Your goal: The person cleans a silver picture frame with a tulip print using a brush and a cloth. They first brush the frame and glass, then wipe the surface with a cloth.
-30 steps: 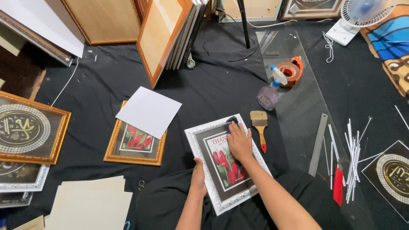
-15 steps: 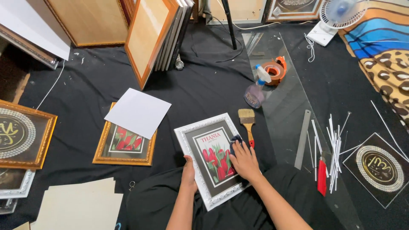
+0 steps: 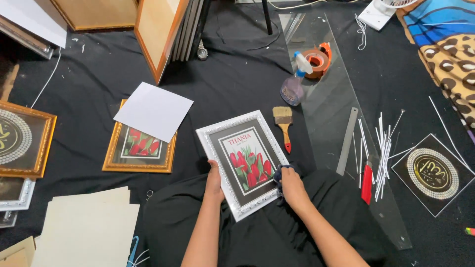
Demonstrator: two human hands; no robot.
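**Black-draped floor, frames all round**

A black cloth (image 3: 237, 84) covers the floor, creased and dotted with pale scraps. At the top, wooden boards (image 3: 158, 34) and a stack of frames lean upright, with a dark pole (image 3: 266, 17) beside them. A long glass sheet (image 3: 341, 123) lies at an angle on the right, bearing a spray bottle (image 3: 295, 86), a tape roll (image 3: 316, 58) and a metal ruler (image 3: 347, 141). White sticks (image 3: 381, 148) and a red knife (image 3: 366, 183) lie near it. A white fan (image 3: 378, 11) sits at the top right, next to a blue and leopard-print fabric (image 3: 445, 44). Gold frames (image 3: 139, 143) lie on the left, one under a white sheet (image 3: 153, 111). Cream boards (image 3: 84, 227) fill the bottom left. The light is even.
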